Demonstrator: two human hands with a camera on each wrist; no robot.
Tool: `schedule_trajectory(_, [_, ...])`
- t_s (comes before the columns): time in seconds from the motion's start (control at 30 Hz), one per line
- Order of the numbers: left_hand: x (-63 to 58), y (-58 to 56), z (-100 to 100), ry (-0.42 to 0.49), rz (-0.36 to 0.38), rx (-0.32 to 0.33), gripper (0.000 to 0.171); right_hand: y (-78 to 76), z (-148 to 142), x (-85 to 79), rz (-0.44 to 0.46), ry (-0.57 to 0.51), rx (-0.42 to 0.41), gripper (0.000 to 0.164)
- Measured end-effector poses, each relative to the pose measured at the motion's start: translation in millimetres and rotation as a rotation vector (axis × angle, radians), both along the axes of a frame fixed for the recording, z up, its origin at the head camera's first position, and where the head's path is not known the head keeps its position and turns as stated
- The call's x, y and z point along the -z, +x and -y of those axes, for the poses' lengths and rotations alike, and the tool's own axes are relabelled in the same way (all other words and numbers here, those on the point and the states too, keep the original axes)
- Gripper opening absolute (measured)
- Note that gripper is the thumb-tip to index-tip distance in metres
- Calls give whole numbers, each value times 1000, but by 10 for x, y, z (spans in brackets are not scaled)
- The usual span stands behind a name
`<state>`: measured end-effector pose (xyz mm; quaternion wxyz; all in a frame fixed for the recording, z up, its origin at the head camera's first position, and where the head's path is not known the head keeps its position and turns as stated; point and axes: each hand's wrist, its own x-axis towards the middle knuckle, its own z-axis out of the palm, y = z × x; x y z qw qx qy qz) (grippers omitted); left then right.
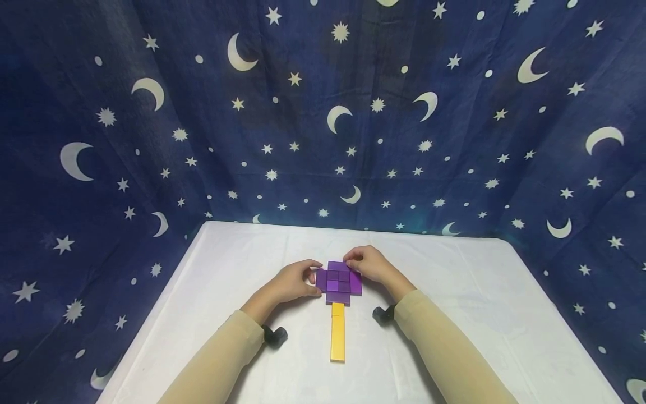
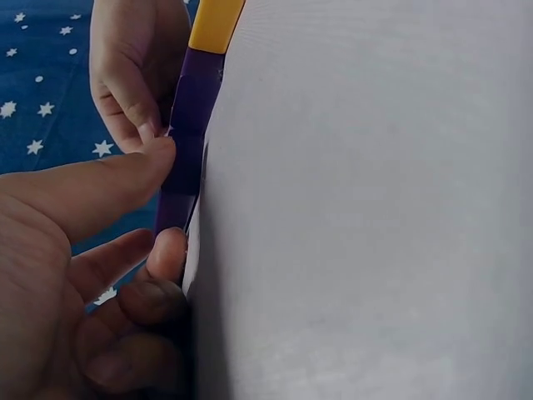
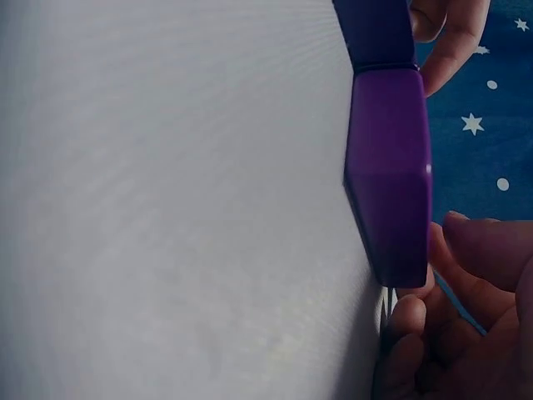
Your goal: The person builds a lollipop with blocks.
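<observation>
Several purple blocks form a cross-like flat shape on the table, with small squares [image 1: 338, 275] in the middle. My left hand [image 1: 292, 280] is at the left purple block [image 1: 321, 280], thumb by its near end and curved index finger by its far end. In the left wrist view, the thumb [image 2: 125, 179] and a fingertip straddle the purple block [image 2: 185, 162]. My right hand [image 1: 370, 264] touches the far right corner near the top block [image 1: 337, 266]. In the right wrist view, fingertips reach the end of the right purple block [image 3: 391, 167], while the thumb stands slightly off it.
A yellow strip of blocks [image 1: 337, 336] runs from the purple shape towards the front. All lie on a white-covered table [image 1: 454, 280]. Behind and around hangs a dark blue curtain [image 1: 313, 129] with moons and stars. Each wrist bears a small black camera.
</observation>
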<state>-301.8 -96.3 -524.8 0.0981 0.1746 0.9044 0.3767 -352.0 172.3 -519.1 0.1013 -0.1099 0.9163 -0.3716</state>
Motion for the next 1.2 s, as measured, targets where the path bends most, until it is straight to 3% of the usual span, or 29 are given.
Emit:
schedule_trajectory(0.3, [-43,-59,70,41,23,-30,63,-7,-77,-1,-51,-67,44,26])
schedule_trajectory(0.67, [-190,-56,269,52,-69,-180,56,64,-198,-83,-159,-25,79,38])
schedule_trajectory(0.93, [-285,-24,452,-48,-142,-307,65,204,-266,-152,-131,-7,135,48])
schedule_trajectory(1.07, [-329,45,533,-126,-176,-385,73,303,-301,-191,-126,-8,145,55])
schedule_trajectory(1.2, [-353,126,594,-171,-215,-410,78,412,-327,-230,-147,43,163,62])
